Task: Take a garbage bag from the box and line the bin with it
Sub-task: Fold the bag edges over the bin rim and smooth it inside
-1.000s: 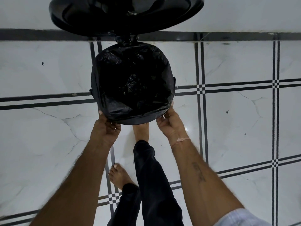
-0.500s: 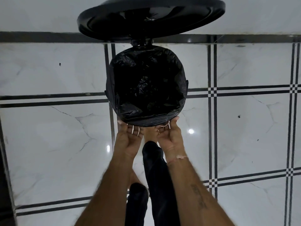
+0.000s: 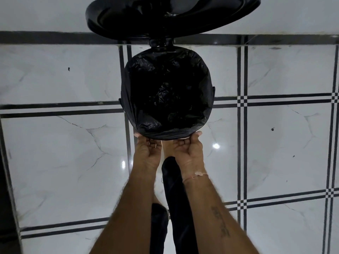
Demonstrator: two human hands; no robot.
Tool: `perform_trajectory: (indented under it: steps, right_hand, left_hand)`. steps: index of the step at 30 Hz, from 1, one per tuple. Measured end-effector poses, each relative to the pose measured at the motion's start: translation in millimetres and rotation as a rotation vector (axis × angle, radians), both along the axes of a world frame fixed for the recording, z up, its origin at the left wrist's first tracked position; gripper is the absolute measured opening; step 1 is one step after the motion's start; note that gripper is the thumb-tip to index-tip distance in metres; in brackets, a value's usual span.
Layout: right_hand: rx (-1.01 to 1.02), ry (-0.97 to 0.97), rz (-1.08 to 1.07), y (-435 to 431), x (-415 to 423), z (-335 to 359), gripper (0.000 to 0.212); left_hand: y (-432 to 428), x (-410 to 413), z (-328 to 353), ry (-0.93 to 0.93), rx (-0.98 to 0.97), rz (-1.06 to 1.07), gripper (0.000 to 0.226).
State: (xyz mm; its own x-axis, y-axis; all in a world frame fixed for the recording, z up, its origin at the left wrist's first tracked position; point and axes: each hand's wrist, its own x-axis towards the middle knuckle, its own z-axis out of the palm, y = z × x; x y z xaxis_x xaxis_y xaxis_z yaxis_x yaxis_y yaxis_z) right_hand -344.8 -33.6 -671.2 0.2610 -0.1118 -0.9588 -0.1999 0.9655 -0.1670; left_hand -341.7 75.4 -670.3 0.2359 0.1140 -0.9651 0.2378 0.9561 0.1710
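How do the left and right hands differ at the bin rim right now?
The left hand grips the bag edge at the near left of the bin rim; the right hand grips it at the near right. The right wrist wears a pink thread band; the left wrist shows none. Shared: both palms face up, fingers curled at the bag's folded edge.

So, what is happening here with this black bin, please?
A person is lining the bin with a black garbage bag. The lid stands open, and the bag sits inside with its edge folded over the rim. The left hand and the right hand grip the bag's edge side by side at the near rim, with fingers curled. The bin stands on a white tiled floor.
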Motion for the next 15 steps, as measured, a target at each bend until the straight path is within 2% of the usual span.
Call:
perform_trajectory:
  steps: [3,5,7,9,10,12,15]
  right_hand:
    - [-0.023,0.033,0.014,2,-3,4,0.040]
    - [0.025,0.090,-0.025,0,8,3,0.034]
    - [0.084,0.123,-0.023,0,17,6,0.018]
    - [0.045,0.125,0.001,-3,20,12,0.025]
    - [0.017,0.126,0.001,-8,22,15,0.035]
    - [-0.073,0.108,0.048,-21,28,21,0.045]
    - [-0.200,0.100,0.212,-45,47,19,0.042]
  left_hand:
    - [5,5,-2,0.124,-0.019,-0.126,0.019]
    - [11,9,-7,0.188,-0.020,-0.245,0.015]
    - [18,13,-8,0.212,-0.017,-0.335,0.013]
    - [22,16,-7,0.184,-0.004,-0.331,0.009]
    - [24,19,-3,0.143,0.017,-0.291,0.014]
    - [34,24,4,0.067,0.082,-0.242,0.041]
    - [52,40,11,0.010,0.160,-0.316,0.039]
